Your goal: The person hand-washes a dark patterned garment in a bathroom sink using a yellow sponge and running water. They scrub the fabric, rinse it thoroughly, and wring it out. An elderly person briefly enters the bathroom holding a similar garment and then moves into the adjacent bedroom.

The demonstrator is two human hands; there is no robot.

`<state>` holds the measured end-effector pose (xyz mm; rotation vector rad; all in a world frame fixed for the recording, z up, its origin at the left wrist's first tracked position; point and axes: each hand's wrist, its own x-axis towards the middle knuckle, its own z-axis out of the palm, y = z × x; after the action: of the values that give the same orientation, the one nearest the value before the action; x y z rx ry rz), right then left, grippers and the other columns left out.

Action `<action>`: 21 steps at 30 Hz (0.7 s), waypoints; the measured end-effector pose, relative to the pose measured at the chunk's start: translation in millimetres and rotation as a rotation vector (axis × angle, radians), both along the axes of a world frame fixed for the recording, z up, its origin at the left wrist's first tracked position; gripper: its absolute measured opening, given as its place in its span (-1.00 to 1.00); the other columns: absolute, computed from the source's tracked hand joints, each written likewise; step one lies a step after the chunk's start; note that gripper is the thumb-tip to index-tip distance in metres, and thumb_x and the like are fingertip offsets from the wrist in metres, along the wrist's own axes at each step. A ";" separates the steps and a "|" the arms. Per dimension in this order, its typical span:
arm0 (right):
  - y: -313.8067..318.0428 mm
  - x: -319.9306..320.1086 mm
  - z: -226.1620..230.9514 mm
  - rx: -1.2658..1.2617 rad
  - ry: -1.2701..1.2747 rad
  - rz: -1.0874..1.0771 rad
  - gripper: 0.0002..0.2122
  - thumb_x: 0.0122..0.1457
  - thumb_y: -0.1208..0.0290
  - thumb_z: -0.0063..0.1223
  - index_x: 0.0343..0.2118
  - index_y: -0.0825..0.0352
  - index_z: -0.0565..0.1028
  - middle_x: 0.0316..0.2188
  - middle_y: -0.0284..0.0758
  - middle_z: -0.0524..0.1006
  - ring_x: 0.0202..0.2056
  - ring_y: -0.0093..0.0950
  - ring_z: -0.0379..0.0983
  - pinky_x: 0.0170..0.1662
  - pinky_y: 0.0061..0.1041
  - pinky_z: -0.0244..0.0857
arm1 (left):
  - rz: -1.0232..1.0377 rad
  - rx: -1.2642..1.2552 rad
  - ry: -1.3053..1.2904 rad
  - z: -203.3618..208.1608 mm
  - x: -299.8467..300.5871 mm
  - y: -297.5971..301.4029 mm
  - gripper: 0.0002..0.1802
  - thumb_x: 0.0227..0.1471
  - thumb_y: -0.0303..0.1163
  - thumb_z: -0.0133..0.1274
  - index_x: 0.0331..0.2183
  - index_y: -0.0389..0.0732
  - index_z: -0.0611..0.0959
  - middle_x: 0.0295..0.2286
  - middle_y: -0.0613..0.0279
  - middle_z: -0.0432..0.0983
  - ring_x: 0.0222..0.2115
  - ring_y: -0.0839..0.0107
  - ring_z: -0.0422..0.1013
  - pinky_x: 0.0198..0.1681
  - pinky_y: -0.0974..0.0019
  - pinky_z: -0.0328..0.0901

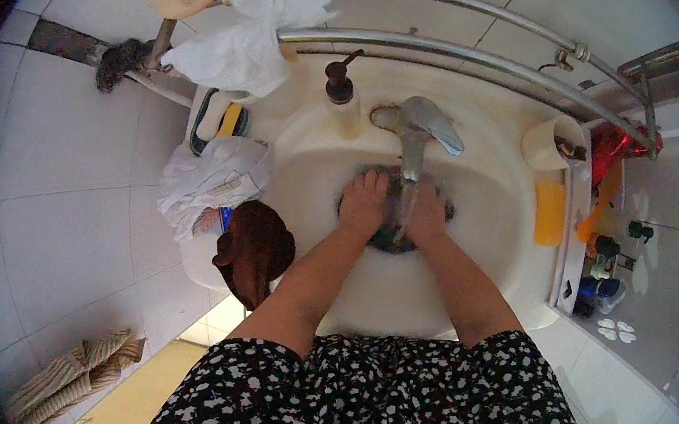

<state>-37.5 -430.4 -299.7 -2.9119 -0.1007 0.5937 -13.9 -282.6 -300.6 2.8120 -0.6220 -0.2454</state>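
Note:
A dark wet cloth lies at the bottom of the white washbasin, bunched beneath both hands. My left hand is on its left part, with the fingers bent over it. On the other side, my right hand grips the cloth's right part, its fingertips partly hidden by the spout and the water. The silver faucet stands just beyond, and water runs from it between my hands. Splashes and foam blur the cloth's edges.
A soap pump bottle stands behind the basin. White cloth and a brown cloth hang at its left rim. At right are a cup and a yellow-orange block. Metal rails cross the back wall.

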 end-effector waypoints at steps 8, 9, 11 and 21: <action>-20.2 -6.9 -7.4 1.126 -0.123 -0.769 -0.48 0.03 -0.02 -0.07 -0.06 0.30 0.34 -0.12 -0.13 0.39 -0.08 -0.17 0.31 0.01 -0.21 0.11 | 0.417 -0.777 0.718 62.5 18.7 5.7 -0.40 -0.03 -0.10 -0.06 0.00 -0.21 0.26 -0.23 -0.04 0.34 -0.18 0.05 0.30 -0.08 0.17 0.20; -23.3 -15.2 30.1 1.125 -0.088 -0.675 -0.46 0.02 -0.05 -0.06 -0.05 0.29 0.34 -0.12 -0.10 0.39 -0.05 -0.17 0.29 0.04 -0.19 0.08 | 0.319 -0.680 0.745 69.7 16.8 20.4 -0.39 -0.02 -0.09 -0.07 0.01 -0.20 0.25 -0.18 -0.04 0.32 -0.16 0.05 0.29 -0.07 0.19 0.20; -35.7 -21.3 61.8 0.452 0.159 -0.219 -0.48 0.04 0.01 -0.07 0.00 0.25 0.32 0.05 -0.02 0.19 0.12 -0.21 0.07 0.12 -0.22 -0.06 | 0.207 -0.477 0.662 72.9 8.1 36.5 -0.37 -0.02 -0.11 -0.06 0.03 -0.22 0.22 -0.10 -0.04 0.25 -0.11 0.03 0.25 -0.04 0.17 0.16; 8.3 -11.5 23.5 -0.045 0.002 0.101 -0.61 0.12 0.25 -0.25 -0.02 0.30 0.32 0.07 -0.05 0.18 0.07 -0.12 0.09 0.07 0.03 -0.13 | -0.097 0.148 0.056 11.1 -1.5 -0.4 -0.41 -0.10 -0.20 -0.03 -0.02 -0.23 0.30 -0.01 0.02 0.16 -0.02 -0.01 0.11 -0.02 -0.11 0.06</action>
<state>-49.0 -422.1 -276.1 -2.9642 -0.2388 0.6226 -15.4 -283.0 -289.5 2.9071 -0.7578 -0.4036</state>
